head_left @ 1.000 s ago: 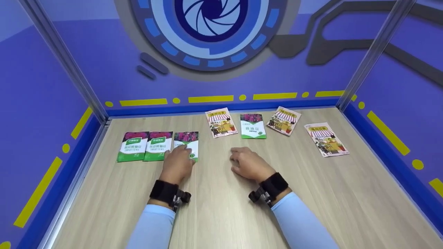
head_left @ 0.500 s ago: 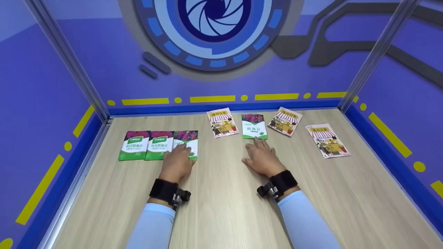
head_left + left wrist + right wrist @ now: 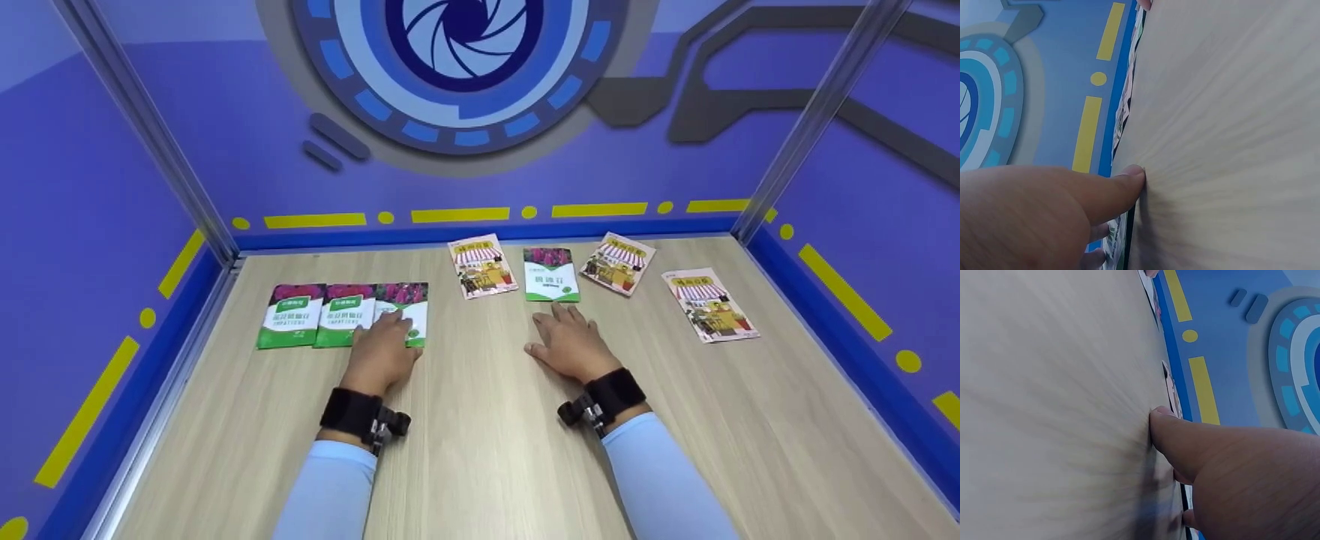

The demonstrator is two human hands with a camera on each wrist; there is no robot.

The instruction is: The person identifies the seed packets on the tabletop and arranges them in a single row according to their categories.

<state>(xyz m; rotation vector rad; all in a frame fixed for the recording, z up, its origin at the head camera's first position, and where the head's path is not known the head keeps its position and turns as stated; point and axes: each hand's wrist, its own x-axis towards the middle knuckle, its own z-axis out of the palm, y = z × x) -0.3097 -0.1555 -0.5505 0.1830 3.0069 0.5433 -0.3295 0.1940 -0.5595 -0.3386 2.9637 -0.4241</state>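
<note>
In the head view my left hand point(image 3: 381, 349) lies on the lower part of a flower seed packet point(image 3: 410, 296), its fingers extended. This packet adjoins a second seed packet point(image 3: 345, 315) with a red bloom; left of that lies a matching seed packet point(image 3: 291, 316). My right hand point(image 3: 574, 346) rests on the table with fingers spread, fingertips at the lower edge of another flower seed packet point(image 3: 551, 277). Whether they touch it is hard to tell. In the wrist views the left thumb point(image 3: 1123, 194) and right thumb point(image 3: 1176, 439) rest against the tabletop.
Three pink packets with a striped awning picture lie toward the back: one left of centre point(image 3: 484, 266), one tilted at the right point(image 3: 618, 262), one farther right point(image 3: 709, 305). Blue printed walls point(image 3: 150, 240) enclose the wooden table point(image 3: 480, 450) on three sides.
My right hand has moved right and slightly forward, up to the lower edge of the back flower packet, and its fingers have spread. My left hand has stayed on its packet, which moved slightly left.
</note>
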